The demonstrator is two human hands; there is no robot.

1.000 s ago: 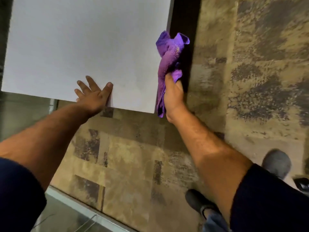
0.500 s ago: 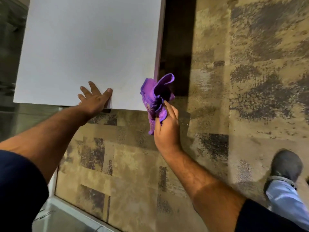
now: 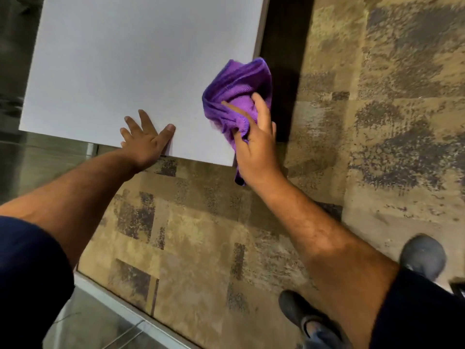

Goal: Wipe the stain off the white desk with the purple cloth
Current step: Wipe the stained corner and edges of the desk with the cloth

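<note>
The white desk (image 3: 120,66) fills the upper left of the head view, its near right corner in front of me. My left hand (image 3: 146,142) lies flat on the desk's near edge, fingers spread, holding nothing. My right hand (image 3: 256,144) grips the bunched purple cloth (image 3: 236,89) over the desk's near right corner; a tail of the cloth hangs below the hand. No stain shows on the visible desk surface.
Patchy brown and grey carpet (image 3: 201,235) covers the floor below and to the right of the desk. My two dark shoes (image 3: 422,255) are at the lower right. A pale floor strip (image 3: 120,303) runs along the lower left.
My right hand has brought the cloth from below the desk's corner up onto the corner. The left hand stays flat on the near edge.
</note>
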